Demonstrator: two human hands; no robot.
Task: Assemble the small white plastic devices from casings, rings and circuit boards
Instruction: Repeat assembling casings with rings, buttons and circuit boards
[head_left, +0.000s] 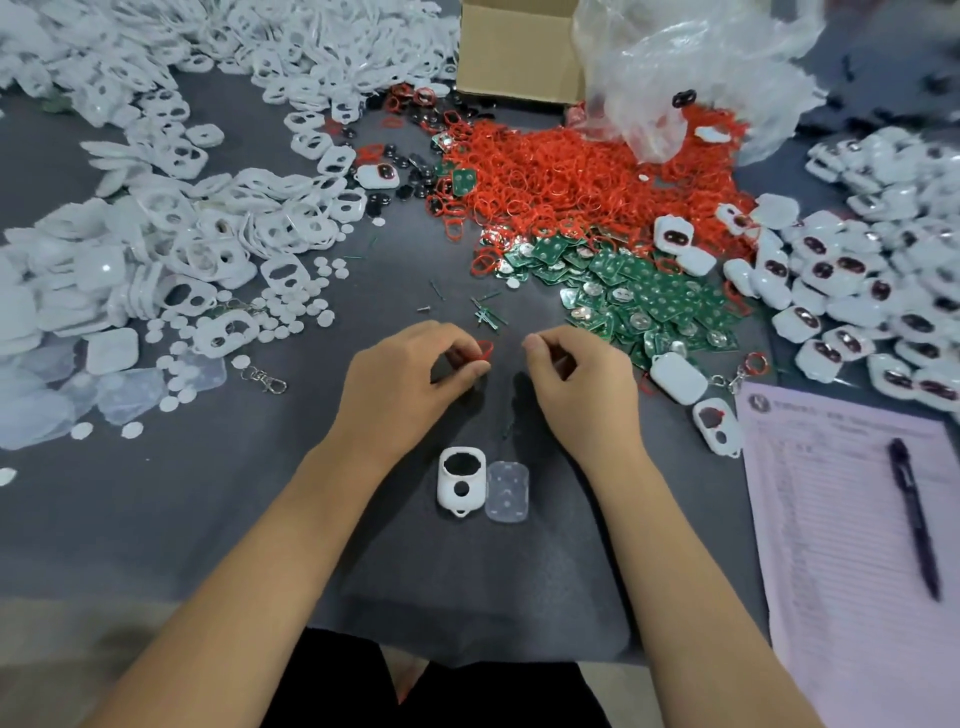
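- A small red ring (485, 349) is pinched at the fingertips of the left hand (410, 374), just above the dark grey table mat (208, 519) and slightly toward the right hand.
- The right hand (576, 374) is held just beside the left, a narrow gap being left between them; its fingers are curled inward with thumb and forefinger brought together, but whether anything is held between them cannot be told.
- Both forearms are stretched forward from the bottom edge, converging toward the middle of the mat, with the backs of the hands turned upward.
- A white casing (461, 480) with one large and one small round opening is laid flat on the mat between the forearms, nearer the body than the hands.
- A translucent back plate (507, 490) is set just beside that casing, on its right.
- The heap of red rings (571, 171) is spread beyond the hands, with green circuit boards (649, 301) piled at its near right edge.
- Empty white casings (182, 234) are heaped at far left; assembled devices (857, 291) are gathered at right.
- A printed sheet (831, 519) with a pen (914, 519) resting on it is placed at the right edge.
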